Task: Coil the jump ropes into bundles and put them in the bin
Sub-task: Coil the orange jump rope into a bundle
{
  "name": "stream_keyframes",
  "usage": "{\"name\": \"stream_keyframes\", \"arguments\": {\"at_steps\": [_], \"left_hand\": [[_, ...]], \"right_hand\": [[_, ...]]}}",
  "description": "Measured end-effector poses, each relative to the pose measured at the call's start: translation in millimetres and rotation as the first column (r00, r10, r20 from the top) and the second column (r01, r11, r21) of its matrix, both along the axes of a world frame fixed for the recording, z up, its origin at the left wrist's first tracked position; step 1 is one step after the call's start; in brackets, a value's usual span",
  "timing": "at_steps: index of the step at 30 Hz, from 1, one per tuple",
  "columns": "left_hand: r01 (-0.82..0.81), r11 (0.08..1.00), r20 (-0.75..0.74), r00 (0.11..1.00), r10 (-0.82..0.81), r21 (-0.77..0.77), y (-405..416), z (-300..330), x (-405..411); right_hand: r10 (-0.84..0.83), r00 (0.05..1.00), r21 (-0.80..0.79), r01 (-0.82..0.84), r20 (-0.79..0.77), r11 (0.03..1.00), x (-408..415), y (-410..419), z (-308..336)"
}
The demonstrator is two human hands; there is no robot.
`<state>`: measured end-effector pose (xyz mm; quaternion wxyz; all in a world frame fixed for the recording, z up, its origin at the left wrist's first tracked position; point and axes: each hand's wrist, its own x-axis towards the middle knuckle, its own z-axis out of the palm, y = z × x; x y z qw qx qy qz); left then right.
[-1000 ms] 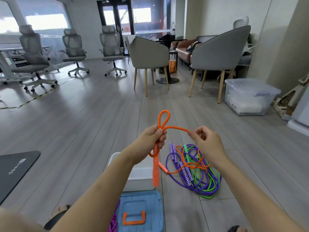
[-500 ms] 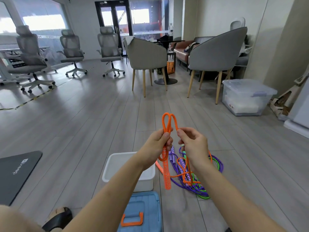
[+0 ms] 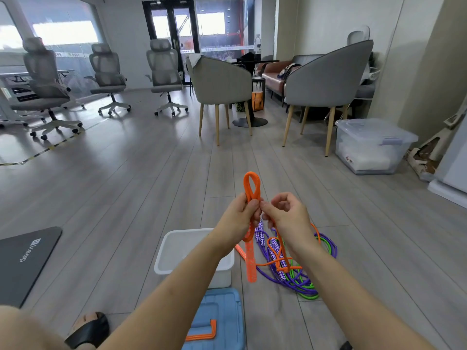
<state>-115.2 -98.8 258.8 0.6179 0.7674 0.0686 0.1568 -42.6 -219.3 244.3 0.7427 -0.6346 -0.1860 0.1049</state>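
My left hand (image 3: 240, 218) grips an orange jump rope (image 3: 251, 185) whose doubled loops stick up above my fist. One orange handle hangs straight down below it. My right hand (image 3: 288, 218) pinches the same rope right beside my left thumb, and the loose orange cord trails down behind my wrist. On the floor below lie a purple jump rope (image 3: 283, 276) with patterned handles and a green jump rope (image 3: 307, 291), tangled together. A white open bin (image 3: 177, 238) stands on the floor under my left forearm.
A blue lid (image 3: 222, 311) with an orange handle lies in front of the bin. A dark mat (image 3: 22, 258) is at the left, a clear lidded storage box (image 3: 371, 145) at the right. Grey chairs (image 3: 222, 84) and a table stand further back. A sandalled foot (image 3: 88, 329) shows bottom left.
My right hand came in from the right to meet my left hand, laying another turn of orange rope into the bundle. The loop above my fist is now doubled.
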Motion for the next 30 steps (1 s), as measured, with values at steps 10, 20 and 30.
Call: {"name": "stream_keyframes", "arguments": {"at_steps": [10,20,30], "left_hand": [[-0.181,0.911,0.153,0.956,0.252,-0.371,28,12,4],[-0.211,0.796,0.178,0.912,0.369,-0.567,73,42,-3],[-0.042,0.992,0.001,0.999,0.042,-0.117,34,33,-18]], "right_hand": [[0.332,0.913,-0.376,-0.228,0.238,0.898,4,-9,0],[0.323,0.877,-0.417,-0.159,0.357,0.895,28,-27,2],[0.368,0.772,-0.438,-0.13,0.518,0.89,6,-27,33]]}}
